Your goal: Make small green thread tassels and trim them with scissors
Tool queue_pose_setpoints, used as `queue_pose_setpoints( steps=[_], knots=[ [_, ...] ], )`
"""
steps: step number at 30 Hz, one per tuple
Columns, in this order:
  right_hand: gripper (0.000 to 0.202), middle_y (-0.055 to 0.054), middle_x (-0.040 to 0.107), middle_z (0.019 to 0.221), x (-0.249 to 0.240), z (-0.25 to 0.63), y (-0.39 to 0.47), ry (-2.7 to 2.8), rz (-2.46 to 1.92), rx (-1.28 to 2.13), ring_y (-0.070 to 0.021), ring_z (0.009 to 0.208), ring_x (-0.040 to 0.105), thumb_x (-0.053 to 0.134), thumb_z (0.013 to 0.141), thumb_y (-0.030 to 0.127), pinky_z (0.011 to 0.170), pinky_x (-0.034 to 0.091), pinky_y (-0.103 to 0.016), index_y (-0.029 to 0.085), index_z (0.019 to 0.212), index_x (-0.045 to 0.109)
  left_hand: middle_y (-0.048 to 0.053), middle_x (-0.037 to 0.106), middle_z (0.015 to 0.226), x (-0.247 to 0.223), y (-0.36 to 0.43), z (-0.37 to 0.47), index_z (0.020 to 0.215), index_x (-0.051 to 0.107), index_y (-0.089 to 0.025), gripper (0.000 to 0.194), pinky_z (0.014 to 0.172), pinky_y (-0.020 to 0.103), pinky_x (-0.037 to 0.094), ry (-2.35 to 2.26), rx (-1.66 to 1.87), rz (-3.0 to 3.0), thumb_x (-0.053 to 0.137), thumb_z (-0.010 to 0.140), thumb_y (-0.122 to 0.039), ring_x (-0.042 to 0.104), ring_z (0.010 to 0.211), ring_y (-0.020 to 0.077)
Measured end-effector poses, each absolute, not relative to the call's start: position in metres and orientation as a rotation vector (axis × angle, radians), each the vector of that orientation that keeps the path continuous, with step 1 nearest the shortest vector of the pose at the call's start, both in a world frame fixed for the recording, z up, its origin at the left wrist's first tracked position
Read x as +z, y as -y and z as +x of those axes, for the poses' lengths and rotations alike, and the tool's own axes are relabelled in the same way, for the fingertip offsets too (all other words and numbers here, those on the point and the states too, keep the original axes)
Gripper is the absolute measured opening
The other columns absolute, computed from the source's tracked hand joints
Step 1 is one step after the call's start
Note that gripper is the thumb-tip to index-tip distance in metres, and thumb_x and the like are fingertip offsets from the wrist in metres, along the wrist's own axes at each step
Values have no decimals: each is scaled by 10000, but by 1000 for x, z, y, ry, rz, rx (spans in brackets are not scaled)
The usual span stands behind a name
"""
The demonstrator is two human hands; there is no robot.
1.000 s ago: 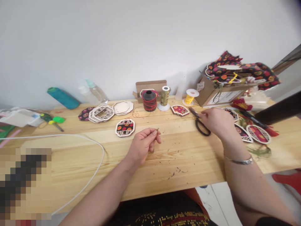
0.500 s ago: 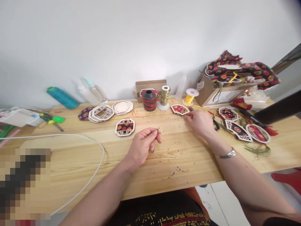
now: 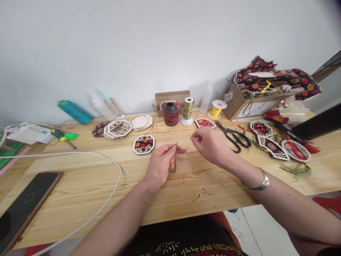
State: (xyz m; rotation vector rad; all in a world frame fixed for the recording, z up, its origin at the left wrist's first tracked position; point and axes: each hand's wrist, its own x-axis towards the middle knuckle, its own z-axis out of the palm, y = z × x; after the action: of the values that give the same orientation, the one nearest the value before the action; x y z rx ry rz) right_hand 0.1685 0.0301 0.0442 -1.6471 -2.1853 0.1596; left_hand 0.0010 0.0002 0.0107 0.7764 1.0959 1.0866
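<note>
My right hand (image 3: pixel 211 145) has let go of the scissors (image 3: pixel 234 137), which now lie by themselves toward the bench's far edge, just right of the yellow spool (image 3: pixel 216 108), and it has come back toward the middle of the bench (image 3: pixel 80 185), close to my left hand (image 3: pixel 162 161). I judge the cutting is over for now and the work is back on the cord itself. My left thumb and forefinger are pinched together on a short piece of olive-green cord (image 3: pixel 174 160); one end sticks up just above the fingertips and a small loop hangs below them, over the bare wood at the bench's centre. My right fingers are curled loosely, the thumb and forefinger tips nearly meeting; I cannot tell whether a thin strand lies between them. They are near the cord's upper end but apart from it. A round fabric-backed lattice piece (image 3: pixel 144 144) lies just beyond my left hand, toward the far edge.
</note>
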Motion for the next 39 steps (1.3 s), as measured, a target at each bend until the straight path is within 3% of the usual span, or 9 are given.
queue_pose_setpoints(
  steps=[9, 23, 39],
  knots=[
    [212, -57, 589, 670, 14, 137, 4, 2323, -1166, -178, -168, 657, 497, 449, 849, 148, 568, 324, -284, 145, 693, 593, -17, 543, 577, 9, -4, -2, 751, 660, -89, 226, 366, 144, 136, -1016, 1101, 573, 743, 650, -273, 242, 379, -18],
    [159, -68, 595, 703, 1, 135, 5, 2378, -1080, -76, -172, 685, 501, 465, 829, 139, 580, 368, -290, 139, 717, 578, 47, 664, 668, 12, -3, -3, 774, 653, -96, 211, 352, 125, 188, -1008, 1124, 515, 745, 655, -244, 270, 369, -19],
    [162, -56, 574, 660, -3, 135, 4, 2398, -1114, -132, -170, 642, 499, 483, 826, 163, 527, 311, -288, 145, 698, 581, 23, 630, 641, 13, -4, -3, 771, 649, -90, 171, 351, 114, 178, -981, 1149, 560, 711, 686, -226, 265, 372, -22]
  ],
)
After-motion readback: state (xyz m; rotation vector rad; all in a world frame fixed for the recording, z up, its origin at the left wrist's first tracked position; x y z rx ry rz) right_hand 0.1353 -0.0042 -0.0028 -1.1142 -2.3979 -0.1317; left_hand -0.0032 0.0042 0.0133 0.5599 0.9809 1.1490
